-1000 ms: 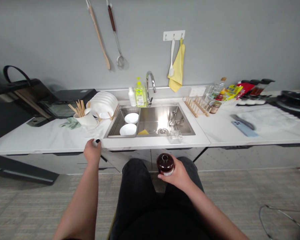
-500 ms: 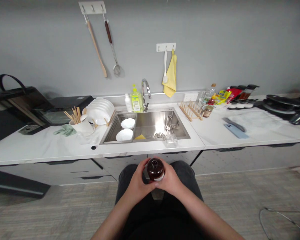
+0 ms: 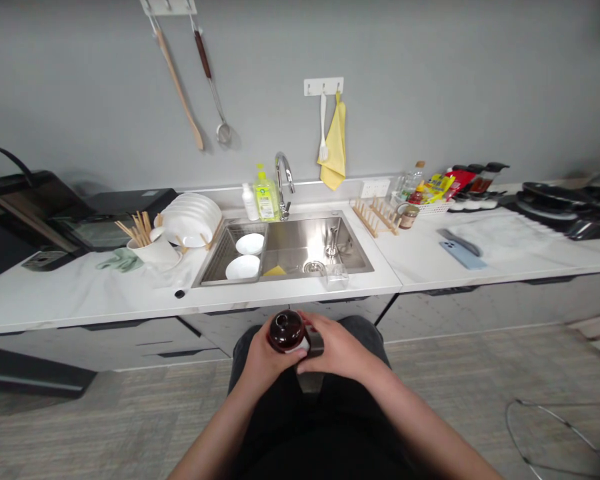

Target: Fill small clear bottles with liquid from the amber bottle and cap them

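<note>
A dark reddish-brown bottle [image 3: 287, 328], glossy and seen from above, stands upright low in front of me, over my lap. A pale label shows on its near right side. My left hand [image 3: 265, 360] wraps round its left side, thumb along the front. On the other side my right hand [image 3: 333, 350] curves round, fingertips and thumb at the bottle's right edge. Between that palm and the bottle shows a dark patch that I cannot make out. The bottle's lower part is hidden by my hands.
Ahead lies a steel sink [image 3: 300, 233] with two white bowls [image 3: 245, 267]. Left are white plates [image 3: 193, 213] and a chopstick holder [image 3: 155, 252]. A small wooden rack [image 3: 375, 217], a jar [image 3: 409, 217] and a blue phone [image 3: 463, 255] lie to the right.
The bottle and my left hand have shifted left. The right palm has drawn away from the bottle, so a gap shows between them. The whole view has moved slightly.
</note>
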`<state>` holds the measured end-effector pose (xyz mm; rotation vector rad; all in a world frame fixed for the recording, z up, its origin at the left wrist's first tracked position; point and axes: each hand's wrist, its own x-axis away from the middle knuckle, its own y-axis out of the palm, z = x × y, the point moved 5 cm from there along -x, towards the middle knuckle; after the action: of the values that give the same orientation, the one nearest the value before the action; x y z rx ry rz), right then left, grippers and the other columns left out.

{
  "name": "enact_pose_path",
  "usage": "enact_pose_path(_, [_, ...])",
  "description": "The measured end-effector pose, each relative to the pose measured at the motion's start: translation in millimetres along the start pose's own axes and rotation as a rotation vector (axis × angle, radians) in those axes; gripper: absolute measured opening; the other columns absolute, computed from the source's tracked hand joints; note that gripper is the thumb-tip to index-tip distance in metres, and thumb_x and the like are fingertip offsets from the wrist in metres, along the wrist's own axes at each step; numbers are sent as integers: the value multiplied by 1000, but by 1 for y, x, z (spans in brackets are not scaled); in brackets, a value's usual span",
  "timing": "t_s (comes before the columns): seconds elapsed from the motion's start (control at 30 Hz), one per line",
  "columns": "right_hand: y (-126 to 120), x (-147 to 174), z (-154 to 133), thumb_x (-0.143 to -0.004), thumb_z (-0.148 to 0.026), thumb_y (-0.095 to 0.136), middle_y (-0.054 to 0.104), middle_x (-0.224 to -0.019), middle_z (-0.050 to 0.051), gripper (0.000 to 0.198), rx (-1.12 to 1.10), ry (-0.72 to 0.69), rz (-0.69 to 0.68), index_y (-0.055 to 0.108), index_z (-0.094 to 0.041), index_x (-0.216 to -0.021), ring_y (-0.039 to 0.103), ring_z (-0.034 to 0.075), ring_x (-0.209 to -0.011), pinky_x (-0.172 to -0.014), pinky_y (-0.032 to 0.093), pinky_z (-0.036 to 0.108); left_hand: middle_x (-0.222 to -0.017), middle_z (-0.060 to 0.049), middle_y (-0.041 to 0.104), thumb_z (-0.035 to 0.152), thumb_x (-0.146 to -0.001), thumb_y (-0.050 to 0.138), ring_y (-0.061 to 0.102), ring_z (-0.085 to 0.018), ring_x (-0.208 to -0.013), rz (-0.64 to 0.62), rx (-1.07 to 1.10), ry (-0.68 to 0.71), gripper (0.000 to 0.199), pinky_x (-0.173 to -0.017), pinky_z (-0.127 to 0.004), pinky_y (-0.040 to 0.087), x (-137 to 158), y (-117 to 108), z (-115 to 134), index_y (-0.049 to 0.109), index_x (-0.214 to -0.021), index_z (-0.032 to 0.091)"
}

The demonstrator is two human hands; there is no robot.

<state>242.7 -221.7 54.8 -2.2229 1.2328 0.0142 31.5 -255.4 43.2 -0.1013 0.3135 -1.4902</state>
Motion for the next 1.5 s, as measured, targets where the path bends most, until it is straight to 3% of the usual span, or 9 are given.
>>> enact_pose_path(0.1, [-51, -1, 28, -90, -54, 96, 87, -130, 13, 63, -43, 90, 209, 79, -27, -144, 85, 35, -114, -103, 70, 54, -119, -12, 89, 54, -63, 104, 86, -38, -111, 41, -18, -33, 75, -105, -53, 70, -7, -18, -1, 79, -126, 21])
enact_pose_path(0.17, [-91, -5, 51, -95, -53, 90, 87, -117, 13, 49, 36, 132, 448, 82, -24, -132, 84, 35, -107, -102, 69, 56, -118, -12, 89, 57, -63, 103, 86, -39, -111, 73, -53, -42, 72, -105, -53, 71, -13, -31, 1, 79, -123, 23])
enact_pose_path(0.33, [-143, -39, 103, -73, -46, 103, 67, -166, 20, 99, 249, 128, 516, 65, -24, -162, 63, 44, -155, -133, 49, 67, -112, -12, 90, 58, -60, 103, 87, -41, -109, 167, -102, -65, 71, -104, -56, 71, -30, -58, -1, 79, -117, 23])
enact_pose_path(0.47, [-143, -60, 142, -67, -54, 106, 66, -167, 22, 119, 50, 216, 379, 55, -24, -170, 65, 42, -155, -131, 50, 66, -110, -12, 90, 54, -57, 104, 87, -40, -104, 211, -111, -81, 70, -97, -53, 72, -40, -70, -9, 80, -115, 22])
enact_pose_path(0.77, [-152, -82, 156, -63, -63, 108, 82, -135, 14, 95, -139, 266, 335, 73, -22, -142, 79, 34, -124, -116, 62, 57, -114, -13, 90, 52, -61, 106, 86, -38, -110, 139, -82, -69, 73, -104, -52, 70, -94, -76, -15, 79, -121, 19])
enact_pose_path(0.9, [-170, -118, 137, -67, -57, 108, 76, -148, 15, 99, -130, 195, 304, 69, -27, -153, 75, 35, -130, -114, 63, 56, -117, -14, 89, 55, -61, 107, 84, -38, -113, 94, -47, -24, 76, -108, -54, 68, -150, -79, -9, 79, -121, 18])
enact_pose_path(1.1, [-197, -209, 129, -65, -43, 109, 73, -141, 11, 79, -40, 90, 134, 74, -24, -133, 72, 34, -126, -112, 64, 54, -126, -18, 86, 52, -61, 111, 83, -37, -116, -25, 57, 35, 85, -110, -55, 66, -256, -69, -8, 78, -130, 15])
enact_pose_path(1.3, [-191, -293, 167, -62, -30, 106, 73, -129, 6, 74, -274, 173, -58, 66, -27, -124, 72, 32, -122, -109, 65, 54, -126, -17, 86, 47, -58, 111, 82, -37, -116, -132, 113, 84, 85, -110, -55, 65, -357, -44, -21, 77, -129, 14])
enact_pose_path(1.5, [-149, -331, 227, -61, -28, 103, 75, -127, 4, 80, -444, 209, 61, 63, -29, -131, 71, 31, -129, -123, 56, 55, -128, -16, 86, 44, -60, 108, 82, -36, -117, -174, 72, 106, 86, -111, -55, 64, -411, -24, -52, 75, -134, 14])
